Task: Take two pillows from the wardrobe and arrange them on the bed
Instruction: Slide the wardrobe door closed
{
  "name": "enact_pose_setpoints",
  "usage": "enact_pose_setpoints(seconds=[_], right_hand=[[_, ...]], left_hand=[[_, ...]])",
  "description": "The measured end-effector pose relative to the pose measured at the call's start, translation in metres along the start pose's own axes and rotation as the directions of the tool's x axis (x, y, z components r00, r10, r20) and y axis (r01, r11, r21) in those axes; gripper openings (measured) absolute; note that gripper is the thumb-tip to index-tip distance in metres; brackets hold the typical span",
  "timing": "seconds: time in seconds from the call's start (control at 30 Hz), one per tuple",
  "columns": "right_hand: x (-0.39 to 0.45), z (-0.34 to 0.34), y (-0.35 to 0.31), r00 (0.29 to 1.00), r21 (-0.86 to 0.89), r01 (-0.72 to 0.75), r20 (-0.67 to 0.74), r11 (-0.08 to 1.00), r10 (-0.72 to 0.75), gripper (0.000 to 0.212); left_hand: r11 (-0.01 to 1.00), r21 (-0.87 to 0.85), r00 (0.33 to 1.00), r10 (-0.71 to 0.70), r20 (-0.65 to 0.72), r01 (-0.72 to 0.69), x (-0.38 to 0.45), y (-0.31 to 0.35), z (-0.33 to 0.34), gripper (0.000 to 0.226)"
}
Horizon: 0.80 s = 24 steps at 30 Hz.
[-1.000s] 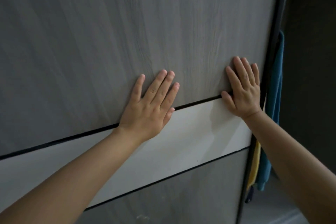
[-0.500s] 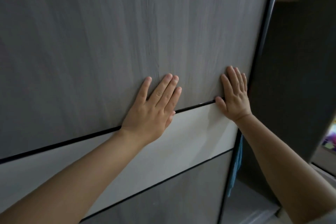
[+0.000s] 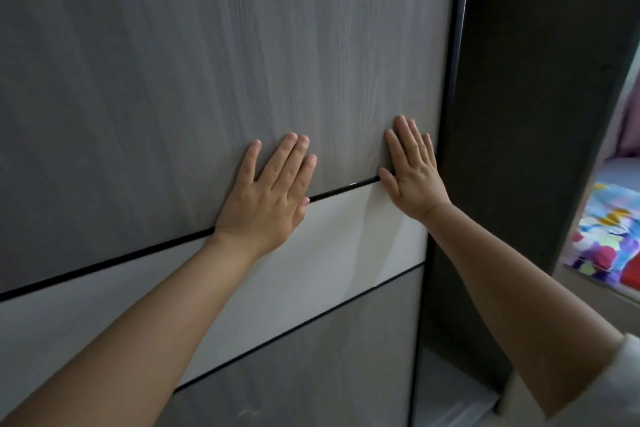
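The grey wood-grain sliding wardrobe door [image 3: 207,62] fills most of the head view and is crossed by a slanted white horizontal band [image 3: 346,236] edged with thin black lines. The left hand [image 3: 268,194] is laid flat on the door, palm down, fingers extended and slightly spread, straddling the upper black line. The right hand [image 3: 412,172] is likewise pressed flat, fingers extended and held close together, just beside the door's dark right edge frame [image 3: 453,97]. Nothing is gripped by either hand. To the right of the frame, a dark opening of the wardrobe interior [image 3: 526,114] is seen; its contents cannot be made out. No pillows are visible. At far right, a bed with a multicoloured patterned sheet [image 3: 602,239] is partly seen. A pale sleeve [image 3: 588,392] covers the right upper arm.
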State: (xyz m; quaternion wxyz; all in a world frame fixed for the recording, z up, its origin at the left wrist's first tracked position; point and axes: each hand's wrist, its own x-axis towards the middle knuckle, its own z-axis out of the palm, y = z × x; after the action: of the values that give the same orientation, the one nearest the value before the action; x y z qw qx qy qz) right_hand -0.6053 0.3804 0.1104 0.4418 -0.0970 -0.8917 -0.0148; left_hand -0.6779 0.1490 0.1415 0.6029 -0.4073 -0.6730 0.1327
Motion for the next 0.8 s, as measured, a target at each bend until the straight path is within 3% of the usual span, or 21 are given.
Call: enact_pose_setpoints(seconds=[0.27,0.37,0.5,0.8], right_hand=[[-0.004,-0.001,0.094,0.995,0.106,-0.103,-0.007,0.989,0.104,0.058],[-0.003,0.0,0.125,0.985,0.125,-0.17,-0.001,0.977,0.172,0.059],[-0.013,0.007,0.158,0.975,-0.012,-0.222,0.022,0.975,0.222,0.063],[-0.006,0.016,0.253,0.951,0.091,-0.31,0.014,0.946,0.31,0.072]], left_hand=[[0.999,-0.031,1.0,-0.012,0.001,0.012,0.074,0.075,0.019,0.054],[1.0,-0.006,1.0,-0.015,-0.006,0.015,0.102,0.101,0.026,0.054],[0.999,0.005,0.999,-0.042,0.012,0.041,0.138,0.135,0.032,0.055],[0.999,0.007,0.997,-0.044,-0.057,0.044,0.214,0.212,0.057,0.055]])
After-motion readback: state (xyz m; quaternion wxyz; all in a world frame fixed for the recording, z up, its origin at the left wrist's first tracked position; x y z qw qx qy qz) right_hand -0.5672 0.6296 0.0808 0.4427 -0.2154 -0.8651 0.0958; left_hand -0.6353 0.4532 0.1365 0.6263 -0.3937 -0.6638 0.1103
